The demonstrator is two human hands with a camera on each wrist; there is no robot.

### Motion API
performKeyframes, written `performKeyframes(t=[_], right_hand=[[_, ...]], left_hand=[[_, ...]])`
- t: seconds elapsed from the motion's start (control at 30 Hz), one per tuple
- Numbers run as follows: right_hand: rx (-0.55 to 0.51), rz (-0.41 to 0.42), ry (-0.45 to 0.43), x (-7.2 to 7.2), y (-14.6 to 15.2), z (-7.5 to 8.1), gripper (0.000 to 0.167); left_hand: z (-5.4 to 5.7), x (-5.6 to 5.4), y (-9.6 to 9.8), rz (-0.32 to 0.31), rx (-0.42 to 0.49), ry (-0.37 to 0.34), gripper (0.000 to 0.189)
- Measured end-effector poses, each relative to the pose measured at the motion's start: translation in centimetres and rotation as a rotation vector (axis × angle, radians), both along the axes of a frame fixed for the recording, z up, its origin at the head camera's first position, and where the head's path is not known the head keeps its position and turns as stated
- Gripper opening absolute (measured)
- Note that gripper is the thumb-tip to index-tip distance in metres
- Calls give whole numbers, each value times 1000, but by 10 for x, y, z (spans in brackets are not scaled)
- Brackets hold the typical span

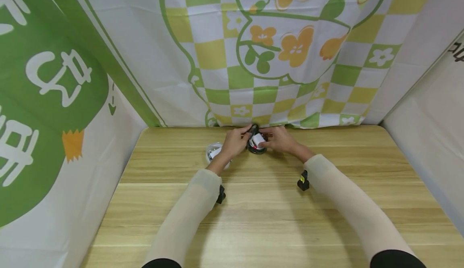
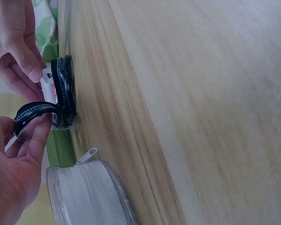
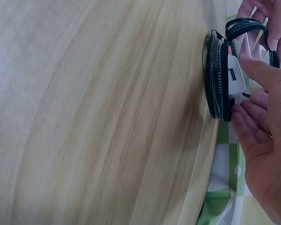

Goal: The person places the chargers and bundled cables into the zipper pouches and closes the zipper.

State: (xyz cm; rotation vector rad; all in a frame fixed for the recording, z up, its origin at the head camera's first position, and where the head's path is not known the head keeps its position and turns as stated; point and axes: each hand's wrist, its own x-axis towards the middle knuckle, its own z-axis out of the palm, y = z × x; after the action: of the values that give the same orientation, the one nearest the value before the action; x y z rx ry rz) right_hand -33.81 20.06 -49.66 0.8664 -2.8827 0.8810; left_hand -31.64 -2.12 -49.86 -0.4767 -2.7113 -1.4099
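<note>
At the table's far edge lies a small round black zip case [image 1: 256, 151], its lid folded up. My left hand [image 1: 235, 142] pinches the raised lid [image 2: 36, 111] between thumb and fingers. From the other side my right hand [image 1: 280, 140] holds a white USB charger [image 3: 236, 77] with thumb and fingertips, right at the case's opening. The charger's USB port faces outward in the right wrist view. A bit of red or pink shows inside the case beside it. Most of the case's contents are hidden by the charger and fingers.
Left of the black case, partly under my left forearm, stands a clear round zip case [image 2: 91, 194] with white and metallic contents. A patterned cloth [image 1: 261, 94] hangs right behind the wooden table [image 1: 261, 219]. Printed cloth panels [image 1: 43, 98] flank the sides.
</note>
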Motion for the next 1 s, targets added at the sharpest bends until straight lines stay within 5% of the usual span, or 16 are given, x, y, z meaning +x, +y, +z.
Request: performKeyframes(t=[0.2,0.53,0.73,1.0], right_hand=[[-64,11,12,0,6,2,46],[-127,-55,27,3,13,2,33],[-110,-94,90,3,15,0,26],[-119,-186,90,9,12,0,34]], left_hand=[[1,0,3,-29,-52,57,43],[1,2,6,-88,-42,9,49],[4,0,3,-99,-62,42,42],[5,-7,-1,-104,-161,96,35]])
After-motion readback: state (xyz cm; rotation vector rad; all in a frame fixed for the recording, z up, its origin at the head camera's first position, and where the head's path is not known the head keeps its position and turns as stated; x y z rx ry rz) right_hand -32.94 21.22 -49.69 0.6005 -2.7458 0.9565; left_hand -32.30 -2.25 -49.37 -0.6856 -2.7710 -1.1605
